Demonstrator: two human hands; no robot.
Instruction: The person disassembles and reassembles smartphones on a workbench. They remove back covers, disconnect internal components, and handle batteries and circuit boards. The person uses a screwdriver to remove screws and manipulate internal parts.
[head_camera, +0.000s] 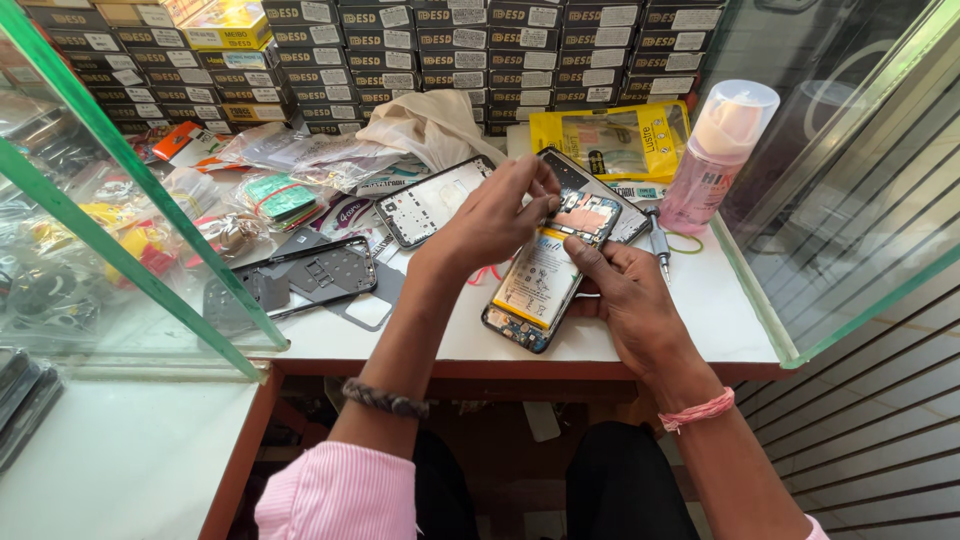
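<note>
White counter (700, 300), cluttered, under two bare hands.
Left hand (495, 215) pinches fingers together at the top of an opened black smartphone with exposed yellow battery (545, 275); right hand (625, 295) steadies its side, fingers resting loosely.

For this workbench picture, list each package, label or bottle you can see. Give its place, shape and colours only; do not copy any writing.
Stacked boxes: along the back, flat, dark with white labels.
Yellow boxes: top left of the stack, flat.
Yellow packet: back right, rectangular, clear window.
Pump bottle: right, pink liquid, clear cap.
Battery label: on the opened phone between both hands, white and yellow.
</note>
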